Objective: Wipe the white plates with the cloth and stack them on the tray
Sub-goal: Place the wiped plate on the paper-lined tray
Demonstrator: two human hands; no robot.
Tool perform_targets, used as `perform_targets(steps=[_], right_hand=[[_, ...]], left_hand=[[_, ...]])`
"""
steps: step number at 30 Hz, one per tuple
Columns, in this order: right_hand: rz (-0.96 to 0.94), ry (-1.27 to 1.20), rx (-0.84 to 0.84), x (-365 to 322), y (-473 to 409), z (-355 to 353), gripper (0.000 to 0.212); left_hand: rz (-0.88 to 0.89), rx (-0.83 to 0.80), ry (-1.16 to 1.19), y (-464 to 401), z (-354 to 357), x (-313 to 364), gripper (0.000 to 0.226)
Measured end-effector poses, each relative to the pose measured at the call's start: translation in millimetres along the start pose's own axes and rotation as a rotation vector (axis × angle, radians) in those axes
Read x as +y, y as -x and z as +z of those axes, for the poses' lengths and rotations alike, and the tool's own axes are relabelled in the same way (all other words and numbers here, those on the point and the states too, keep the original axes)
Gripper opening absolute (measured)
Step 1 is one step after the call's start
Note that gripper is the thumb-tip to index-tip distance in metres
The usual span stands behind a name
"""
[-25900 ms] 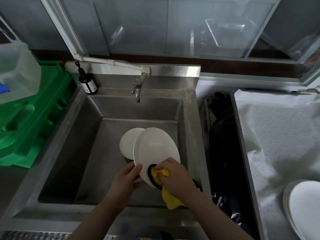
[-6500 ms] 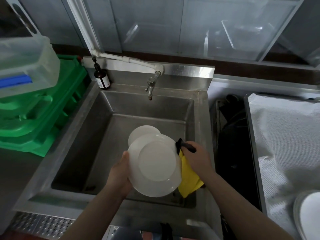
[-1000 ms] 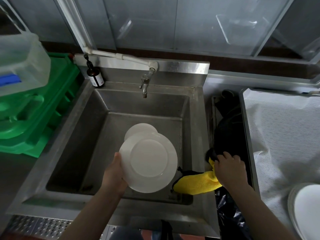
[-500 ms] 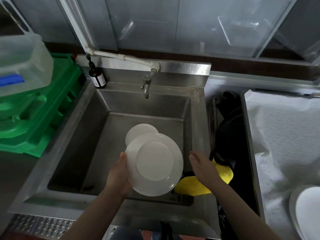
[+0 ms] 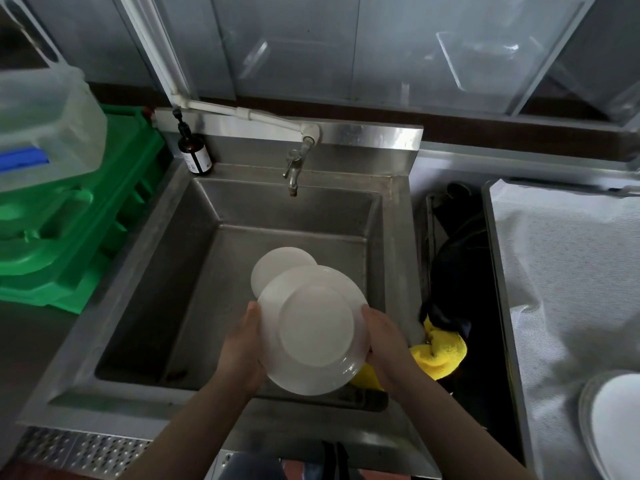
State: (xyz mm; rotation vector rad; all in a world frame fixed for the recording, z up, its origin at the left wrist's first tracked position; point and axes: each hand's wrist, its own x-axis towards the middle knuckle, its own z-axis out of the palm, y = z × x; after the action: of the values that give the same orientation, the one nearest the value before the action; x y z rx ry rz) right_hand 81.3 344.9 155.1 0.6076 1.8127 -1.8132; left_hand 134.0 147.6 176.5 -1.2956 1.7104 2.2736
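Observation:
I hold a white plate (image 5: 313, 329) over the steel sink (image 5: 145, 268), underside toward me. My left hand (image 5: 242, 348) grips its left rim and my right hand (image 5: 384, 344) grips its right rim. Behind it, another white plate (image 5: 277, 268) lies in the basin, partly hidden. The yellow cloth (image 5: 441, 351) is draped over the sink's right edge, free of both hands. A stack of white plates (image 5: 613, 420) sits at the lower right on the tray (image 5: 498, 289), which is lined with a white mat.
A faucet (image 5: 294, 168) juts over the basin's back. A brown pump bottle (image 5: 194, 150) stands at the back-left corner. Green crates (image 5: 79, 230) with a clear plastic box (image 5: 41, 126) on top fill the left. A dark gap with a black bag (image 5: 457, 271) separates sink and tray.
My right hand laid the yellow cloth on the sink's right edge, let go of it, and came back to grip the plate's right rim. The left hand kept holding the plate.

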Motion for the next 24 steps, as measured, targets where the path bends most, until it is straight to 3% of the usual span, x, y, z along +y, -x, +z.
perform_targets(steps=[2, 4, 14, 18, 24], right_hand=[[0.019, -0.083, 0.010, -12.6, 12.6, 5.2, 0.040], [0.039, -0.186, -0.035, -16.0, 15.1, 5.1, 0.032], [-0.034, -0.433, 0.079, -17.9, 15.7, 1.3, 0.047], [-0.045, -0.456, 0.102, -18.9, 14.5, 3.3, 0.051], [-0.033, -0.462, 0.121, -17.0, 12.8, 2.8, 0.046]], left_hand=[[0.053, -0.002, -0.071, 2.0, 1.6, 1.6, 0.039], [0.095, -0.003, -0.120, 2.0, 1.3, 1.2, 0.039], [-0.160, -0.184, 0.140, 3.1, 9.1, 8.0, 0.048], [-0.212, -0.191, 0.127, -1.6, 4.0, 6.0, 0.033], [-0.252, -0.107, 0.213, 4.2, 4.5, 6.8, 0.036]])
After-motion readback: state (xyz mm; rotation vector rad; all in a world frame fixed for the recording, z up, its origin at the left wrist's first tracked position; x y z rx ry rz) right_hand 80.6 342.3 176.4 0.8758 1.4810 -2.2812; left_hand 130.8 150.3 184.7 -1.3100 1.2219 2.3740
